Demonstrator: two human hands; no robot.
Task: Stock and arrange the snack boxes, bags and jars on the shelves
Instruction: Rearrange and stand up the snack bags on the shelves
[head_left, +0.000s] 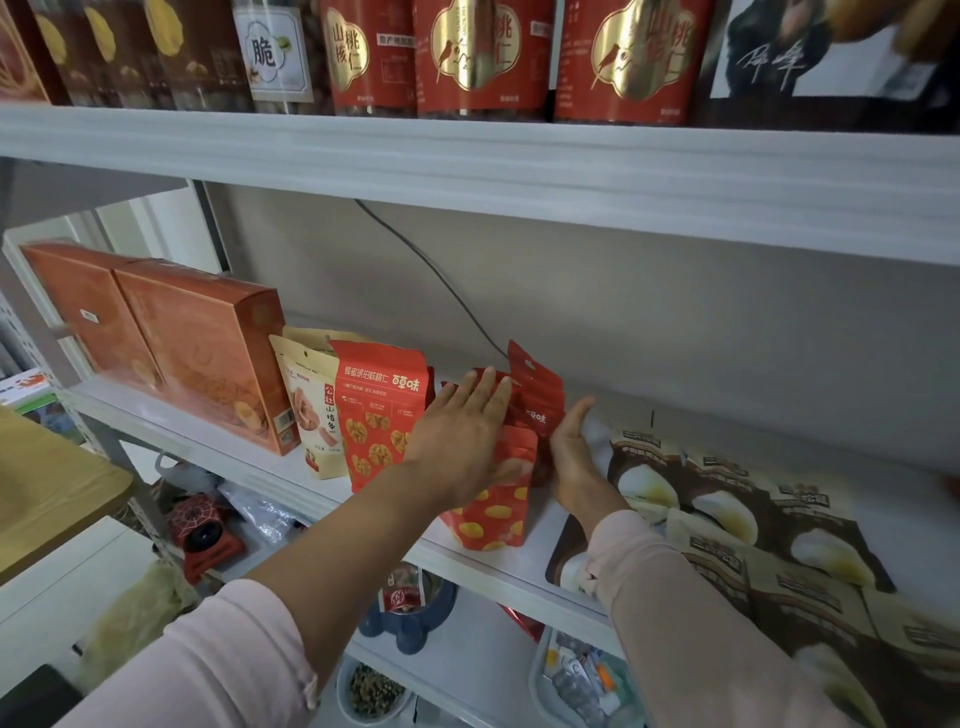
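Your left hand (462, 431) lies flat with straight, spread fingers against a cluster of red snack bags in the middle of the middle shelf (545, 525), pressing on them and gripping nothing. The nearest of these, a red bag printed with yellow pieces (493, 519), stands at the shelf's front edge under your palm, and a taller red bag (540, 395) leans behind it, just past your fingertips. Your right hand (571, 447) is held wide and relaxed on the other side of the cluster, palm turned toward the bags and holding nothing; you cannot tell whether it actually touches them. To the left of your left hand a red walnut bag (382, 415) stands upright, touching a cream bag (311, 415) beside it, and further left two orange boxes (202, 353) stand side by side. To the right of your right hand, brown and cream bags (727, 499) lie flat and overlapping along the shelf, partly under your pink sleeve (675, 597). On the top shelf (467, 156) a row of red-labelled jars (483, 57) stands upright. A dark cable (441, 280) runs down the back wall behind the red bags
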